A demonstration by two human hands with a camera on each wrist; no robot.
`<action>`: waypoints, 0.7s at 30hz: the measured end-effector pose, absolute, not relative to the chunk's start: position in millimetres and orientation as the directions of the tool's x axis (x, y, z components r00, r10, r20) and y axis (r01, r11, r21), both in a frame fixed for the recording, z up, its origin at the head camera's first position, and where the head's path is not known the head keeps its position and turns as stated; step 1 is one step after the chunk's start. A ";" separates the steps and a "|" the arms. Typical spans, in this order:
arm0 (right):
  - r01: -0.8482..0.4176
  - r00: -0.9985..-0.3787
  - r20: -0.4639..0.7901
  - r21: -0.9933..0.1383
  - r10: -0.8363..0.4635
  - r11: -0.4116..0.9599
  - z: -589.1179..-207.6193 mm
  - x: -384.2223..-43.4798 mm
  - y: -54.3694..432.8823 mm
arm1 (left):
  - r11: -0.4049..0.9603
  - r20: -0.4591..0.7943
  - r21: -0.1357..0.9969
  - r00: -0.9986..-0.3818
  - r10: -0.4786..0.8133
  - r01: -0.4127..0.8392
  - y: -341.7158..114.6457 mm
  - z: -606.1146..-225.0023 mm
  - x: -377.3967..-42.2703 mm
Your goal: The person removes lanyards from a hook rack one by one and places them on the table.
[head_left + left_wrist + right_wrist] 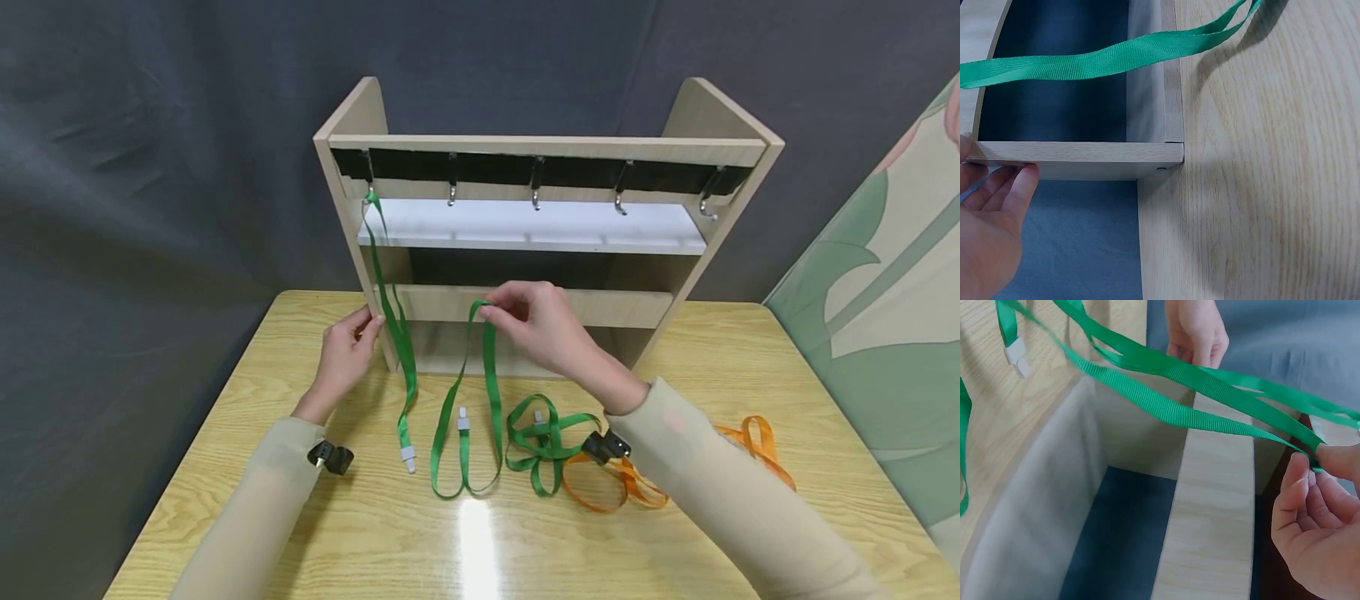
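My right hand (pixel 543 327) pinches the top loop of a green lanyard (pixel 492 375) between thumb and fingers, in front of the wooden rack (pixel 540 304). That lanyard's lower end, with a white clip (pixel 463 421), trails down to the tabletop. Another green lanyard (pixel 406 354) hangs from the leftmost hook (pixel 369 190), its white clip low near the table. At the rack's left side panel (pixel 1085 152), my left hand (pixel 345 354) grips the edge with its fingertips, beside the hanging lanyard.
Several metal hooks (pixel 537 196) line the black strip along the rack's upper rail. On the wooden table (pixel 360 533), a bunched green lanyard (pixel 551 442) lies beside orange lanyards (pixel 761 446), partly hidden by my right forearm. Dark cloth (pixel 172 167) stands behind.
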State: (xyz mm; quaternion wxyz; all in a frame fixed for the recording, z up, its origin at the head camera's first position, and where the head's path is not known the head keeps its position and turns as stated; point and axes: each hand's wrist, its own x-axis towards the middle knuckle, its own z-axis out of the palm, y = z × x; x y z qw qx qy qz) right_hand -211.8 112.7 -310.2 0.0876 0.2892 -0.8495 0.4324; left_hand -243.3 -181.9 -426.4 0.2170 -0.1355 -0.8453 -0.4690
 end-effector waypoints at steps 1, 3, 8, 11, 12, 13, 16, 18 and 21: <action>-0.558 -0.823 0.390 -0.690 -0.413 0.461 -311.7 -213.2 112.5 | 0.522 0.496 0.734 -0.868 0.026 0.435 -182.0 -426.4 -243.4; -0.541 -0.833 0.373 -0.701 -0.408 0.465 -314.9 -215.8 111.8 | 0.521 0.500 0.731 -0.865 0.027 0.439 -181.9 -426.6 -243.6; -0.510 -0.850 0.347 -0.730 -0.397 0.455 -322.4 -220.2 109.8 | 0.523 0.505 0.729 -0.863 0.026 0.442 -181.7 -427.1 -244.0; -0.502 -0.853 0.342 -0.744 -0.394 0.442 -325.0 -221.8 107.4 | 0.522 0.505 0.730 -0.863 0.025 0.442 -181.9 -427.2 -243.7; -0.500 -0.854 0.341 -0.747 -0.392 0.438 -325.4 -222.2 106.4 | 0.522 0.504 0.730 -0.863 0.026 0.442 -182.0 -427.1 -243.7; -0.498 -0.854 0.342 -0.752 -0.392 0.431 -325.8 -222.5 105.3 | 0.521 0.504 0.730 -0.863 0.026 0.442 -182.1 -427.1 -243.7; -0.486 -0.859 0.335 -0.773 -0.388 0.408 -327.1 -223.0 102.6 | 0.524 0.502 0.730 -0.865 0.025 0.439 -182.4 -427.6 -244.3; -0.473 -0.864 0.325 -0.783 -0.384 0.404 -328.7 -222.7 101.7 | 0.526 0.501 0.729 -0.865 0.026 0.438 -182.3 -427.5 -244.4; -0.458 -0.871 0.305 -0.788 -0.384 0.412 -333.0 -221.3 102.3 | 0.528 0.496 0.731 -0.868 0.024 0.433 -182.3 -426.9 -243.8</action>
